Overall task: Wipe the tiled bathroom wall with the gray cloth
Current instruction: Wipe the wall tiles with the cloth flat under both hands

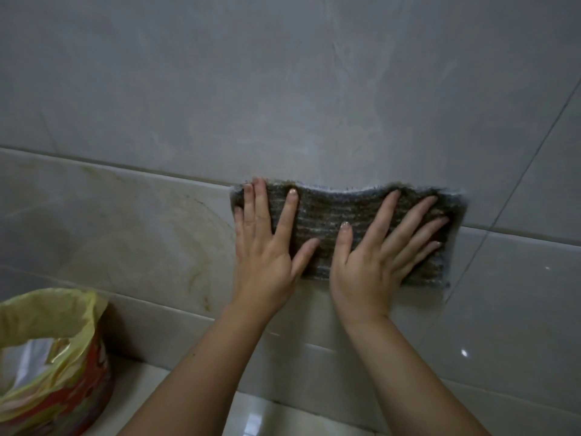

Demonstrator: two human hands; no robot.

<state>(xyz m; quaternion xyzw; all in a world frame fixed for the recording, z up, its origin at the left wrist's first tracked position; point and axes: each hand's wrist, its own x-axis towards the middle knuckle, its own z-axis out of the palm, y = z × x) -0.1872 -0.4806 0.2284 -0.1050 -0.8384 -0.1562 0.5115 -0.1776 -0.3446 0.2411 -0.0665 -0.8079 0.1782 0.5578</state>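
Gray and fuzzy, mottled with darker flecks: that's the gray cloth, spread flat against the tiled wall. Fine ribs run along its length, and there's a paler, frayed fringe on the top edge, which dips in the middle like a shallow wave. It's a long rectangle lying sideways, with its long axis running left to right across the wall and its right end sitting a touch lower than its left. It straddles the grout line where the big matte gray tile above meets the glossier band of tile below.

Both hands are on it! The left hand lies flat on the cloth's left end, fingers straight and spread, pointing up the wall with the thumb angled out to the right. The right hand covers the right half, fingers straight and fanned, slanting up and to the right. Neither hand grips anything: both are open palms pressing the cloth to the tile.

Over on the left, yellowish-brown streaks mark the glossy band. Down in the lower left corner sits a bin lined with a pale yellow plastic bag.
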